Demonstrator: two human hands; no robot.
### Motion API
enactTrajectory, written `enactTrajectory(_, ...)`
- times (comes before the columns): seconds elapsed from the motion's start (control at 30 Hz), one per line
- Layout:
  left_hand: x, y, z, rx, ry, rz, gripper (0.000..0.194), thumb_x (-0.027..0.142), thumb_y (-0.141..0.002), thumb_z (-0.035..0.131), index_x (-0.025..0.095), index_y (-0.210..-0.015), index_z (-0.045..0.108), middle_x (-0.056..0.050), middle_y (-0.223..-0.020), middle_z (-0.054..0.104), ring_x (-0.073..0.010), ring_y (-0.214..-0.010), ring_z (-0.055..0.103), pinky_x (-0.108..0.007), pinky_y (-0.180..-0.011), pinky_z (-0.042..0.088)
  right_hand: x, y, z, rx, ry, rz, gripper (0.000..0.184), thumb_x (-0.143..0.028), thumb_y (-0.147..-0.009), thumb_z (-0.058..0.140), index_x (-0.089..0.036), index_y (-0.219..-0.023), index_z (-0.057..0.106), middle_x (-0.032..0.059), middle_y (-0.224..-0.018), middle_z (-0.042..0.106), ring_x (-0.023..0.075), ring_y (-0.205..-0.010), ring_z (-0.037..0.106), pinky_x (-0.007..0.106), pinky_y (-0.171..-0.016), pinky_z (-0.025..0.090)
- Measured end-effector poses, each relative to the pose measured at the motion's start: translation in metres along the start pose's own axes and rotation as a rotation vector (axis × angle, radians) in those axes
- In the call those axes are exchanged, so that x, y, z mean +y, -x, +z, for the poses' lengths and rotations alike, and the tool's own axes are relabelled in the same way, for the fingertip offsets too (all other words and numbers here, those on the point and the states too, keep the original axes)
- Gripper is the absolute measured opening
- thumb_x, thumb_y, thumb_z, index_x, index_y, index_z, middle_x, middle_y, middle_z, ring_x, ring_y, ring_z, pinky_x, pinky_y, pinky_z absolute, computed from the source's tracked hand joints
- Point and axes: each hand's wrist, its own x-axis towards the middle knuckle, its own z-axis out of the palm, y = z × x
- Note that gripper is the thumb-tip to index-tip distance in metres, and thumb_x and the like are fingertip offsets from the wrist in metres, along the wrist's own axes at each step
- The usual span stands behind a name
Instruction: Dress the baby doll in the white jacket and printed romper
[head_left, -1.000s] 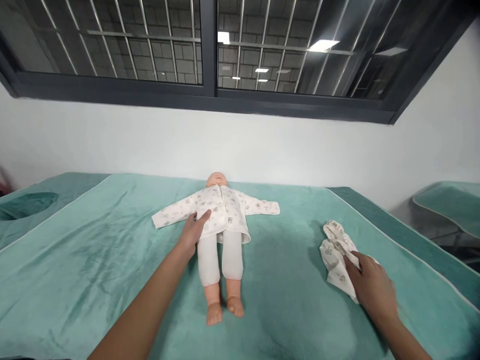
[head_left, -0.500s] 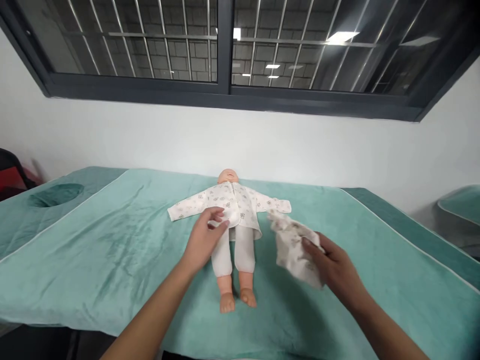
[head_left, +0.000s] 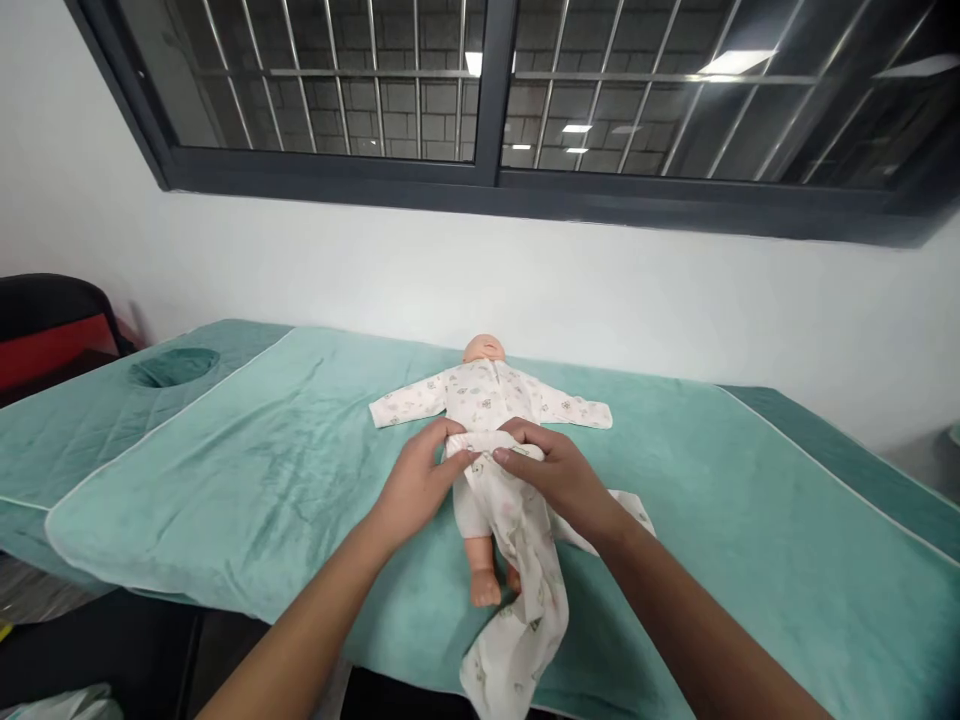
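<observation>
A baby doll (head_left: 484, 348) lies on its back, head toward the wall and arms spread. It wears a white patterned top (head_left: 484, 392) and white leg coverings, with its feet bare. Above its lower body, my left hand (head_left: 420, 478) and my right hand (head_left: 564, 478) pinch the waistband of white patterned baby pants (head_left: 531, 560), thumbs nearly meeting. One pant leg hangs down past the doll's feet toward the bed's near edge; the other sticks out to the right behind my right wrist. The pants hide part of the doll's legs and one foot.
A green plush cover (head_left: 247, 480) spreads over the bed, which has a face hole (head_left: 174, 367) at its left end. Behind it rise a white wall and a barred window (head_left: 495, 120). A black and red chair (head_left: 56, 325) stands at the far left.
My right hand has come left to meet my left hand. The bunched pants have been unfolded and now hang by the waistband, held in both hands. My view has turned slightly left.
</observation>
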Motion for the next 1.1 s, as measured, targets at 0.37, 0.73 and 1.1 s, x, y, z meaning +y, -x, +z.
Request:
enactTrajectory(0.37, 0.026, -0.026, -0.031, 0.582, 0.32, -0.046, 0.015, 0.028, -0.077, 0.063, 0.021, -0.089, 0.061, 0.003, -0.077, 0.059, -0.0104, -0.064, 0.051, -0.021, -0.062, 0.042, -0.032, -0.022, -0.047, -0.173, -0.077, -0.115, 0.031, -0.043, -0.083, 0.066, -0.016, -0.076, 0.051, -0.0028, -0.068, 0.047, 0.0076, -0.059, 0.042, 0.02, -0.054, 0.032)
enactTrajectory(0.73, 0.063, -0.024, -0.015, 0.108, 0.147, 0.042, 0.039, 0.035, -0.078, 0.067, 0.025, -0.116, 0.06, -0.002, -0.118, 0.065, -0.0217, -0.108, 0.059, -0.029, -0.086, 0.046, -0.058, -0.049, -0.007, 0.113, 0.146, -0.152, 0.029, -0.048, -0.086, 0.058, -0.019, -0.086, 0.054, -0.0018, -0.079, 0.053, 0.0096, -0.07, 0.047, 0.022, -0.061, 0.038)
enactTrajectory(1.1, 0.053, -0.024, -0.034, 0.439, 0.277, -0.071, 0.017, 0.018, -0.068, 0.065, 0.018, -0.084, 0.069, 0.001, -0.079, 0.069, -0.013, -0.069, 0.059, -0.02, -0.06, 0.044, -0.054, -0.04, -0.026, -0.544, 0.357, 0.018, 0.032, -0.05, -0.079, 0.067, -0.018, -0.083, 0.066, 0.0007, -0.08, 0.063, 0.0123, -0.07, 0.056, 0.024, -0.061, 0.042)
